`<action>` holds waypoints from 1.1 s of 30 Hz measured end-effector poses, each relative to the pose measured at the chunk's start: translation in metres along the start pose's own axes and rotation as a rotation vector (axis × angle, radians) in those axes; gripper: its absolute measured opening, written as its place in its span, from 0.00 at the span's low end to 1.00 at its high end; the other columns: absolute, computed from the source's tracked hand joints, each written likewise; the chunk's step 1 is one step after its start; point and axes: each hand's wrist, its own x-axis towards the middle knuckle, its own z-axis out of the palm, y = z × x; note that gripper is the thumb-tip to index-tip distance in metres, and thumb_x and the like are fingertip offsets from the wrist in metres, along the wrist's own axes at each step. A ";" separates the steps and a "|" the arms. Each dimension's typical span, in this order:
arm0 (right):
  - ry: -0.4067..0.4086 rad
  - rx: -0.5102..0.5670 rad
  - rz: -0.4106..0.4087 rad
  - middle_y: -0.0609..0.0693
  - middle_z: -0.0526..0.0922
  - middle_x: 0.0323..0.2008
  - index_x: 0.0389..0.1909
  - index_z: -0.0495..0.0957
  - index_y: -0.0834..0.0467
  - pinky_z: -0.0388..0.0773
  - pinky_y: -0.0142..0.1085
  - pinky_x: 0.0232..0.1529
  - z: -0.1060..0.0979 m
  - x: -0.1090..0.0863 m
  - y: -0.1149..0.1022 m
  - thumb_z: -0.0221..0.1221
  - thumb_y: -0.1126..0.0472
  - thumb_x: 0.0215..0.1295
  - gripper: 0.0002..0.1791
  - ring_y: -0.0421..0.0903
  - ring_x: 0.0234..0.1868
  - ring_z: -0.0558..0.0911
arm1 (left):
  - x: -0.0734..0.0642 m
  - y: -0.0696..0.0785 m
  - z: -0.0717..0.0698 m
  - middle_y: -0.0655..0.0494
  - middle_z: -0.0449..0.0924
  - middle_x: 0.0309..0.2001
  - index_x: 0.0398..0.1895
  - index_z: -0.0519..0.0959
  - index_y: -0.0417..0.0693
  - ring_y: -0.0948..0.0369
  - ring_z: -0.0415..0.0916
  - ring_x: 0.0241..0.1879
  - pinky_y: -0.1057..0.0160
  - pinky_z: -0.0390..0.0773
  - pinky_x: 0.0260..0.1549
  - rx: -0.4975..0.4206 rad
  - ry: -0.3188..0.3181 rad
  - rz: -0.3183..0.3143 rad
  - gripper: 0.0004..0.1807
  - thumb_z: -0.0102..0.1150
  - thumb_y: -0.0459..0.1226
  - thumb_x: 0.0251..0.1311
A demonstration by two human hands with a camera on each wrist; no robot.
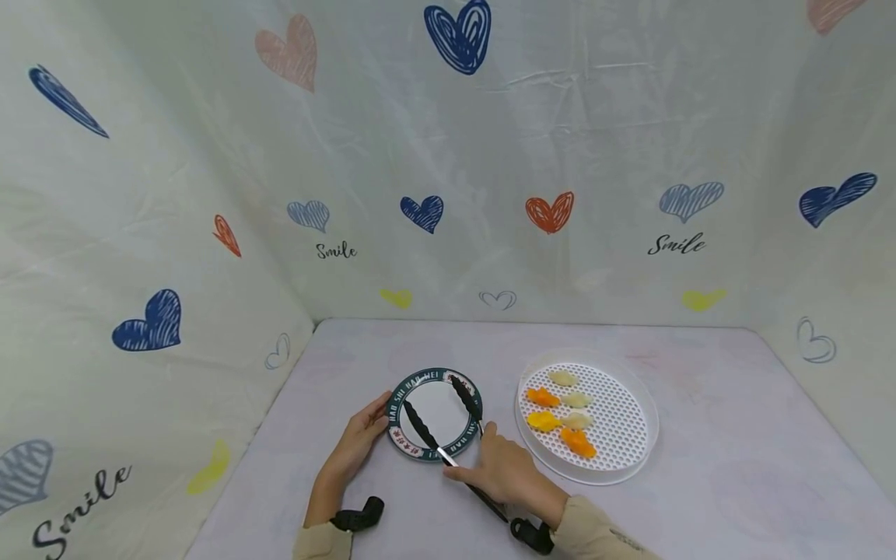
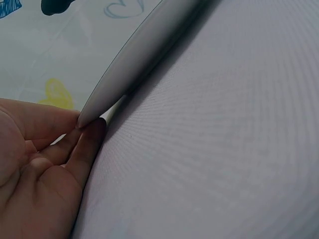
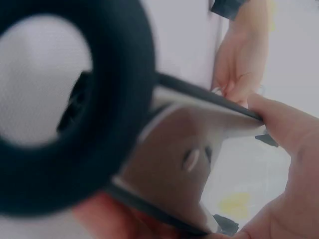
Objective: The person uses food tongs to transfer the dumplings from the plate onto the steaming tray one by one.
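My left hand [image 1: 360,435] pinches the left rim of a round white plate [image 1: 435,416] with a dark green lettered border. The left wrist view shows the thumb on one side of the plate edge [image 2: 134,62] and fingertips beneath it; the rim there is slightly off the table. My right hand [image 1: 509,470] grips a pair of black-tipped metal tongs [image 1: 421,427], arms spread apart, tips over the plate with nothing between them. Up close in the right wrist view, the tongs' black end ring [image 3: 124,94] hides part of the scene, with thumb and fingers on opposite arms.
Right of the plate stands a round white perforated tray [image 1: 619,428] with a clear rim. Several small orange pieces [image 1: 578,443] and pale pieces [image 1: 563,378] lie on its left half. A heart-printed curtain [image 1: 497,257] hangs behind and left of the white table [image 1: 735,467].
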 end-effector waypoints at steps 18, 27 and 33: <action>0.026 -0.014 -0.016 0.69 0.78 0.26 0.67 0.55 0.82 0.80 0.47 0.27 0.011 0.012 0.002 0.67 0.30 0.52 0.65 0.51 0.23 0.75 | -0.001 0.000 0.001 0.42 0.57 0.75 0.74 0.59 0.35 0.47 0.52 0.75 0.53 0.54 0.70 0.017 0.011 -0.011 0.28 0.46 0.28 0.73; 0.054 -0.009 -0.011 0.73 0.80 0.35 0.66 0.57 0.81 0.83 0.52 0.36 0.018 0.014 0.000 0.71 0.34 0.48 0.64 0.53 0.29 0.78 | -0.001 0.001 0.000 0.41 0.56 0.75 0.75 0.59 0.34 0.47 0.51 0.75 0.53 0.53 0.71 0.007 0.010 -0.011 0.28 0.46 0.29 0.74; 0.045 -0.021 0.008 0.69 0.81 0.32 0.65 0.59 0.79 0.84 0.47 0.32 0.022 0.015 -0.001 0.73 0.35 0.46 0.63 0.51 0.25 0.77 | 0.000 -0.001 0.000 0.42 0.56 0.75 0.75 0.58 0.35 0.48 0.52 0.75 0.54 0.54 0.70 0.000 0.002 -0.015 0.28 0.45 0.28 0.74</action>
